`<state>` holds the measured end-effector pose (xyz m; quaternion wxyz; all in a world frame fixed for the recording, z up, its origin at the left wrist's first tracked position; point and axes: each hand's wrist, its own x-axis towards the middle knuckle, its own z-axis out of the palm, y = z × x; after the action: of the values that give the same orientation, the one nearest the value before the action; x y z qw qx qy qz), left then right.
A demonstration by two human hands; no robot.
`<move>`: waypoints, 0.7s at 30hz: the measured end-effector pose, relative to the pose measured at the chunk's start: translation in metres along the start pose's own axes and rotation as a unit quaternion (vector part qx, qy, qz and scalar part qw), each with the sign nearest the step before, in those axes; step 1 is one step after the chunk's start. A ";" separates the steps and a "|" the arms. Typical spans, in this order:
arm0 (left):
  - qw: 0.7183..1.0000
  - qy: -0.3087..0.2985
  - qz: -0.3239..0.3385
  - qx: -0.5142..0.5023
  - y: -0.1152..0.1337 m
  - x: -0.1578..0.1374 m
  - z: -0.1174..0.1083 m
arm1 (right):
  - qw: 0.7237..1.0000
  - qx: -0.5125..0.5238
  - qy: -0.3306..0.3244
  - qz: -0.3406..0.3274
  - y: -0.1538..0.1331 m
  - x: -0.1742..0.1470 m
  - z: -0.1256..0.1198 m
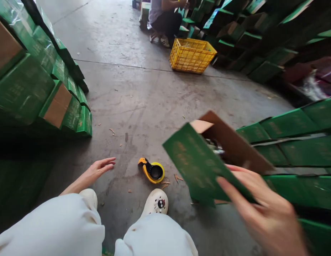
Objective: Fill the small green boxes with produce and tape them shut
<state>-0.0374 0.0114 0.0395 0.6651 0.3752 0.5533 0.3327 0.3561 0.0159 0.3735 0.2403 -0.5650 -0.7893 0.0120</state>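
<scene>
Head view: an open green box (199, 163) is grasped by the right hand (264, 202); the left hand (100, 168), its grip released, is extended near a tape dispenser (147, 172).

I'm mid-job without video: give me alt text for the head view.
The right hand grips an open green cardboard box, brown inside, while the left hand hangs empty above the grey concrete floor. A yellow-and-black tape dispenser lies near a white clog; beyond, a yellow plastic crate stands near a partly visible person.
</scene>
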 end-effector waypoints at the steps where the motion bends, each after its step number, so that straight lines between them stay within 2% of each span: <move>1: 1.000 0.016 -0.004 -0.023 0.003 -0.002 -0.004 | 0.998 0.043 -0.046 -0.030 -0.013 0.014 0.021; 4: 0.991 0.099 -0.013 -0.095 0.006 -0.006 -0.023 | 0.977 0.126 -0.139 -0.106 -0.043 0.038 0.099; 7: 0.970 0.190 -0.017 -0.151 -0.001 -0.008 -0.046 | 0.945 0.156 -0.221 -0.182 -0.057 0.024 0.186; 9: 0.963 0.198 -0.041 -0.177 -0.013 -0.010 -0.054 | 0.932 0.130 -0.252 -0.227 -0.058 -0.002 0.238; 11: 0.968 0.159 -0.078 -0.179 -0.029 -0.013 -0.053 | 0.924 0.087 -0.269 -0.256 -0.054 -0.033 0.275; 13: 0.974 0.123 -0.101 -0.161 -0.046 -0.015 -0.045 | 0.920 0.072 -0.284 -0.262 -0.048 -0.057 0.292; 15: 0.979 0.111 -0.095 -0.142 -0.059 -0.015 -0.037 | 0.919 0.105 -0.293 -0.240 -0.041 -0.067 0.287; 18: 0.984 0.112 -0.075 -0.116 -0.065 -0.011 -0.032 | 0.933 0.178 -0.268 -0.161 -0.036 -0.051 0.263; 21: 0.991 0.076 -0.068 -0.089 -0.058 -0.003 -0.032 | 0.948 0.173 -0.252 -0.091 -0.043 -0.022 0.255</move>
<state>-0.0679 -0.0155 -0.0127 0.6730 0.2500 0.5947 0.3617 0.2231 0.0450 0.1524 0.1274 -0.4190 -0.8580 0.2684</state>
